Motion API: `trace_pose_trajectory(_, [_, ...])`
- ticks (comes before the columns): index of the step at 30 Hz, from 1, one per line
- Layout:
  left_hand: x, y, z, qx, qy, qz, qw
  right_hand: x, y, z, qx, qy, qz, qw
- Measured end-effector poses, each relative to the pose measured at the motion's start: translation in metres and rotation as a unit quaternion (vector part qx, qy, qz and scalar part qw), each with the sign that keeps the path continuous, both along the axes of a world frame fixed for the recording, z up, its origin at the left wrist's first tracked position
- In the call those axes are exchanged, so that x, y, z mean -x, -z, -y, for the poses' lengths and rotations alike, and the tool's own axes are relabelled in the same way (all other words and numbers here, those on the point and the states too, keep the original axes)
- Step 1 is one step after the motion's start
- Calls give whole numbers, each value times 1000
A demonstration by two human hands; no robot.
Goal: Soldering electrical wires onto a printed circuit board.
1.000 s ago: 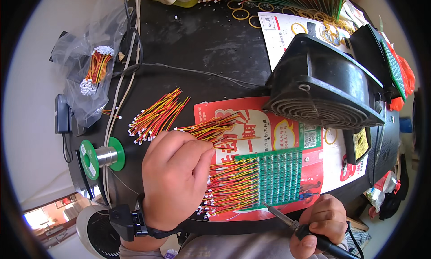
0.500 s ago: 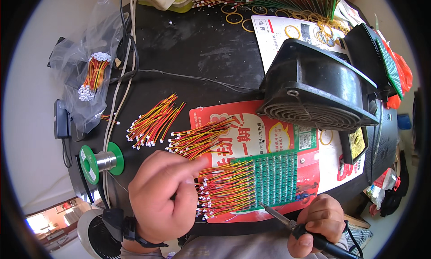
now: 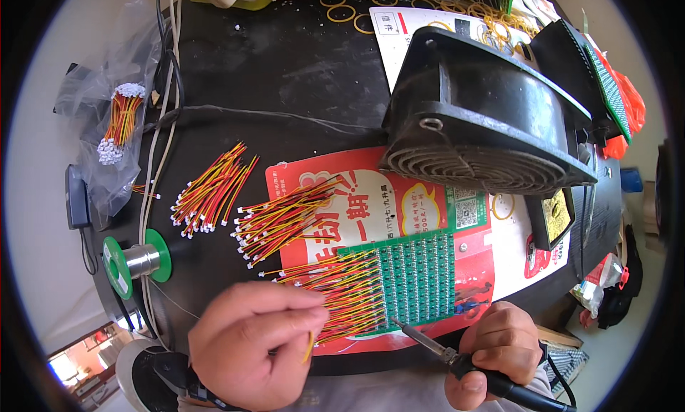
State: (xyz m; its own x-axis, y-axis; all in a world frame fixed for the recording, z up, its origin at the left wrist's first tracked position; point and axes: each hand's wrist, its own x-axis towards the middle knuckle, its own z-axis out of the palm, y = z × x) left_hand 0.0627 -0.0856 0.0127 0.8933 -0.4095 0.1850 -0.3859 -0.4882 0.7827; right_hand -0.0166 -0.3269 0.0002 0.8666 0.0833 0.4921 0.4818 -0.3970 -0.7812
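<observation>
My left hand is closed in a pinch at the left of the soldered rows, and a short bend of yellow wire shows under its fingers. The rest of that wire is hidden in the hand. My right hand grips a soldering iron by its black handle. The iron's tip lies by the near left edge of a green circuit board. Red and yellow wires with white plugs run leftward from the board. Beyond my left hand, more loose wire leads lie heaped on the red sheet.
Another wire pile lies left of the red printed sheet. A green solder spool stands at the left, its strand leading toward my left hand. A large black fan looms beyond the board, beside a yellow sponge. Cables cross the left side.
My left hand has drawn back toward me from beside the loose leads, and yellow wire now shows under its fingers. The iron stays near the board's edge. The whole view has shifted slightly.
</observation>
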Motion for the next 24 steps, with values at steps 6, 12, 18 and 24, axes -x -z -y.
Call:
trace_pose_trajectory(6, [8, 14, 3, 10, 102, 62, 993, 1, 3, 2, -2, -4, 6, 1000])
trace_pose_trajectory(12, [17, 24, 7, -40, 170, 88, 981, -1, 6, -1, -18, 5, 17, 1000])
trace_pose_trajectory(18, [15, 18, 15, -28, 215, 174, 961, 7, 34, -25, -54, 165, 87, 981])
trace_pose_trajectory(24, [30, 15, 19, -105, 139, 130, 976, -2, 6, -2, -21, -4, 6, 1000])
